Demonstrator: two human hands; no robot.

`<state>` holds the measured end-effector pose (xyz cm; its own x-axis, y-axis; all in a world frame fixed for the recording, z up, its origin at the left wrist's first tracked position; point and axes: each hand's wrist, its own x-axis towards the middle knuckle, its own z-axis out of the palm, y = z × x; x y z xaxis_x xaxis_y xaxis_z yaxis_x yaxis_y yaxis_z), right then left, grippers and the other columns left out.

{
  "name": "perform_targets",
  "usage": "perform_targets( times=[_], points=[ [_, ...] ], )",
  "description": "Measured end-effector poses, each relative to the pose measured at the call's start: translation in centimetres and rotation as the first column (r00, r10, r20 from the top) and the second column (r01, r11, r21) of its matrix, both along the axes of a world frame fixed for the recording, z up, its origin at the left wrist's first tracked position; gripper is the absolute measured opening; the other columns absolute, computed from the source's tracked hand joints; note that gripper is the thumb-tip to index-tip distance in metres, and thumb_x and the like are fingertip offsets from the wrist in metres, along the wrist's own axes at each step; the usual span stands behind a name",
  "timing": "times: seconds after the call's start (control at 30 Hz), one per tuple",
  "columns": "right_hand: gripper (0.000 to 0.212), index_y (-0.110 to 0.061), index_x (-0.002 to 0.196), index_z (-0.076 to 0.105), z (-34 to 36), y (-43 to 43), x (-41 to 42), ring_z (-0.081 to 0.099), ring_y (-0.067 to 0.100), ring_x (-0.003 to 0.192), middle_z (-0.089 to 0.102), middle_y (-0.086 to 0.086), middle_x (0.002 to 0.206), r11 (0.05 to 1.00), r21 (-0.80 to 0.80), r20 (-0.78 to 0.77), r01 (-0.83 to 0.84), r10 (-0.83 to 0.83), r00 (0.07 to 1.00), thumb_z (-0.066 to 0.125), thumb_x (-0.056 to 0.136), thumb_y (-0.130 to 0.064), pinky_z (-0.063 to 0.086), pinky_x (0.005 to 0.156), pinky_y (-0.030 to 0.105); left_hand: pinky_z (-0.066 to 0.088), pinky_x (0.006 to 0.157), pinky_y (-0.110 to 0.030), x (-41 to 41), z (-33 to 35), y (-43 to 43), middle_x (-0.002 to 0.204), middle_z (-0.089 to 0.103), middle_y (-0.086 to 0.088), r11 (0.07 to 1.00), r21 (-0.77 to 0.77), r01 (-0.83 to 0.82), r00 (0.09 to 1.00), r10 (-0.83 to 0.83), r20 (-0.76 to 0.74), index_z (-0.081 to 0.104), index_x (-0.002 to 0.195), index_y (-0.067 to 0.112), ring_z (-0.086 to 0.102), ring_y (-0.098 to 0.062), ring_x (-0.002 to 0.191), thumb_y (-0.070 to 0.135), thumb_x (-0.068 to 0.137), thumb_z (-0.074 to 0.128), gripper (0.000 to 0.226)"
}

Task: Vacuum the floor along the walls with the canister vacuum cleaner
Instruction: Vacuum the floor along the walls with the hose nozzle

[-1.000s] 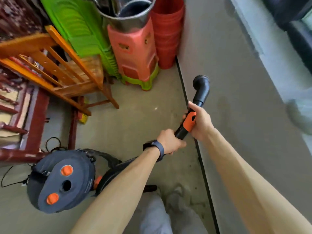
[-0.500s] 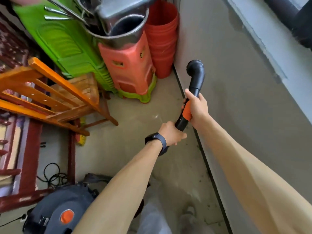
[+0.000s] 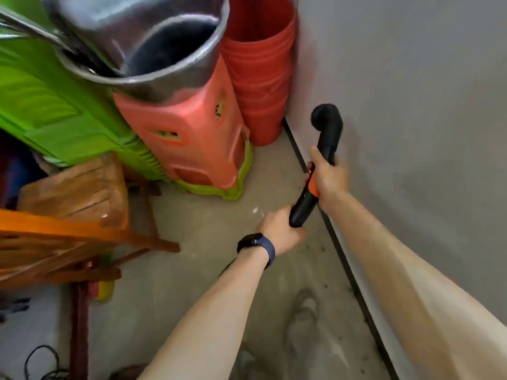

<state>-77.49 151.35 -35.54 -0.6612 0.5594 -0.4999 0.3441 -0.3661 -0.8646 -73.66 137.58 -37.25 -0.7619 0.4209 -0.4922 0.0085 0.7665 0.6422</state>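
I hold the black vacuum wand (image 3: 326,138) with an orange collar, raised beside the grey wall (image 3: 411,133). Its round nozzle end points up and toward the corner. My right hand (image 3: 327,176) grips the wand at the orange collar. Lower down, my left hand (image 3: 279,229), with a dark watch on the wrist, grips the black tube end. The canister is out of view. Dark specks of dirt lie on the concrete floor (image 3: 315,270) along the dark skirting line (image 3: 343,256).
Stacked red buckets (image 3: 260,78) fill the corner. A salmon plastic stool stack (image 3: 192,138) carries a metal pot (image 3: 153,45). Green plastic furniture (image 3: 55,105) and a wooden chair (image 3: 68,209) crowd the left. A black cable (image 3: 41,363) lies at the lower left.
The view has moved forward toward the corner and the canister has dropped out of sight. Both hands keep their grip, and the wand now lies closer to the wall.
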Motion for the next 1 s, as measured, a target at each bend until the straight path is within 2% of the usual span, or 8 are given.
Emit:
perform_targets(
  times=[0.13, 0.27, 0.43, 0.57, 0.77, 0.9, 1.0],
  points=[
    [0.017, -0.018, 0.095, 0.058, -11.3, 2.1, -4.2, 0.056, 0.013, 0.052, 0.059, 0.0, 0.069, 0.996, -0.089, 0.043, -0.005, 0.009, 0.999, 0.068, 0.1, -0.031, 0.051, 0.056, 0.032, 0.053, 0.062, -0.035, -4.4, -9.9, 1.9, 0.083, 0.062, -0.002, 0.998, -0.055, 0.037, 0.999, -0.035, 0.024, 0.048, 0.093, 0.032, 0.062, -0.027, 0.073, 0.038, 0.076, 0.063, 0.024],
    [0.018, -0.013, 0.1, 0.057, -22.8, 3.5, -6.7, 0.055, 0.014, 0.049, 0.058, 0.0, 0.065, 0.97, -0.238, 0.13, 0.05, -0.02, 0.991, 0.067, 0.101, -0.028, 0.053, 0.052, 0.029, 0.051, 0.063, -0.032, -7.8, -19.7, 2.7, 0.081, 0.061, 0.004, 0.98, -0.183, 0.074, 0.997, -0.074, 0.009, 0.048, 0.095, 0.038, 0.061, -0.024, 0.074, 0.041, 0.076, 0.061, 0.024],
    [0.018, -0.012, 0.095, 0.054, -36.4, 2.4, -7.7, 0.054, 0.016, 0.047, 0.055, 0.001, 0.059, 0.916, -0.38, 0.267, 0.129, -0.025, 0.963, 0.068, 0.099, -0.024, 0.051, 0.054, 0.031, 0.055, 0.07, -0.036, -9.8, -31.3, 0.9, 0.082, 0.06, 0.002, 0.932, -0.306, 0.196, 0.98, -0.2, 0.019, 0.048, 0.102, 0.033, 0.06, -0.026, 0.073, 0.041, 0.081, 0.058, 0.025],
    [0.02, -0.012, 0.09, 0.053, -45.3, -0.5, -9.0, 0.052, 0.017, 0.047, 0.053, 0.001, 0.059, 0.893, -0.429, 0.304, 0.134, 0.003, 0.953, 0.068, 0.098, -0.022, 0.051, 0.055, 0.032, 0.054, 0.072, -0.036, -11.1, -39.9, -2.0, 0.088, 0.062, 0.0, 0.91, -0.36, 0.208, 0.977, -0.211, 0.031, 0.048, 0.107, 0.032, 0.058, -0.026, 0.074, 0.042, 0.082, 0.058, 0.029],
    [0.018, -0.013, 0.089, 0.055, -55.3, -4.5, -10.9, 0.051, 0.016, 0.046, 0.054, 0.001, 0.059, 0.885, -0.439, 0.352, 0.155, 0.011, 0.936, 0.069, 0.097, -0.022, 0.05, 0.055, 0.031, 0.053, 0.068, -0.034, -12.2, -49.8, -5.2, 0.081, 0.058, 0.004, 0.908, -0.369, 0.199, 0.98, -0.189, 0.062, 0.045, 0.1, 0.035, 0.059, -0.023, 0.071, 0.042, 0.082, 0.057, 0.022],
    [0.018, -0.012, 0.091, 0.055, -59.1, -5.5, -11.9, 0.05, 0.016, 0.044, 0.054, 0.0, 0.057, 0.881, -0.426, 0.364, 0.207, -0.042, 0.93, 0.069, 0.097, -0.022, 0.048, 0.049, 0.028, 0.049, 0.067, -0.03, -14.4, -53.6, -6.4, 0.077, 0.052, 0.007, 0.89, -0.386, 0.244, 0.969, -0.241, 0.056, 0.046, 0.098, 0.039, 0.057, -0.022, 0.071, 0.042, 0.082, 0.056, 0.02],
    [0.019, -0.012, 0.092, 0.054, -60.5, -4.6, -13.9, 0.05, 0.015, 0.044, 0.054, 0.0, 0.056, 0.903, -0.393, 0.333, 0.173, -0.036, 0.942, 0.068, 0.098, -0.023, 0.048, 0.048, 0.027, 0.048, 0.067, -0.029, -16.1, -55.5, -5.6, 0.079, 0.053, 0.007, 0.909, -0.358, 0.213, 0.976, -0.218, 0.028, 0.05, 0.101, 0.037, 0.056, -0.022, 0.072, 0.04, 0.081, 0.056, 0.021]
  ],
)
